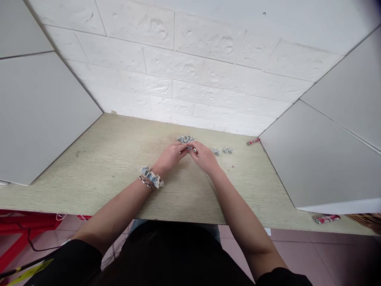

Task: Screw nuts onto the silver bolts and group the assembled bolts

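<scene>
My left hand (170, 157) and my right hand (204, 157) meet over the wooden tabletop (184, 190), fingers pinched together. Between the fingertips shows a small silver metal bolt (188, 147), partly covered by them. Just beyond the fingers lies a cluster of silver bolts (186, 139), some hidden behind my hands. To the right of my right hand stand a few more bolts (216, 151), and a little further right is another pair of bolts (228, 150). A fabric scrunchie and a chain bracelet circle my left wrist.
A white brick-patterned wall (187, 87) closes off the back. Grey panels stand at the left (44, 115) and right (324, 159). Red cylinders, seemingly batteries, lie by the right panel (253, 141) and near the front edge (326, 219). Brown specks (159, 145) dot the wood beside my left hand.
</scene>
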### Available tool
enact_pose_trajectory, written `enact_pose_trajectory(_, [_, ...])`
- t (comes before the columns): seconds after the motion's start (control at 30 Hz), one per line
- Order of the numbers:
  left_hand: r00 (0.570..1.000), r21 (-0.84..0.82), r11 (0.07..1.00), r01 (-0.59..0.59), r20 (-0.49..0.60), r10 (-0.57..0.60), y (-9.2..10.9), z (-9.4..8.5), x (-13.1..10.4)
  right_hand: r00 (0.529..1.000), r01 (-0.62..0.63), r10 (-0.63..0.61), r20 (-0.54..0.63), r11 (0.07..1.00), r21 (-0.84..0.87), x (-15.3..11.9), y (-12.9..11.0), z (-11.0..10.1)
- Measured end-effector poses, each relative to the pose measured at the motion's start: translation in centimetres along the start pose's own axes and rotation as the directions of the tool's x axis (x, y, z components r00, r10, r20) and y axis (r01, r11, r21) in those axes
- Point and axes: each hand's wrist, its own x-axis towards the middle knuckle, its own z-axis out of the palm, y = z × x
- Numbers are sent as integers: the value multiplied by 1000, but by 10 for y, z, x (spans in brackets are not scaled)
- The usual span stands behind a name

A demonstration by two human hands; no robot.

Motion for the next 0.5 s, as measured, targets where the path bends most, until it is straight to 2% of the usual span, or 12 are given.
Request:
enact_pose_trajectory(0.1, [1000, 11, 1000, 1, 7, -1, 1, 0, 0, 999, -45, 47, 25, 996, -79, 0, 0, -2])
enact_pose_trajectory(0.2, [1000, 0, 1000, 22, -20, -22, 1, 0, -1, 974, -180, 201, 105, 967, -181, 0, 0, -5])
enact_pose_trajectory(0.27, [999, -4, 999, 36, -37, -36, 1, -1, -1, 960, -230, 256, 117, 953, -199, -1, 0, -6])
enact_pose_trajectory(0.33, [999, 7, 999, 39, -30, -39, 2, -1, 0, 970, -217, 231, 75, 963, -158, 0, 1, -5])
enact_pose_trajectory(0.4, [999, 16, 999, 45, -1, -45, 4, -3, 0, 989, -146, 148, 23, 985, -90, 0, 1, -4])
enact_pose_trajectory(0.5, [996, 1, 998, 71, 45, -71, 6, -5, 1, 1000, -20, 20, 7, 999, -37, 0, 1, -2])
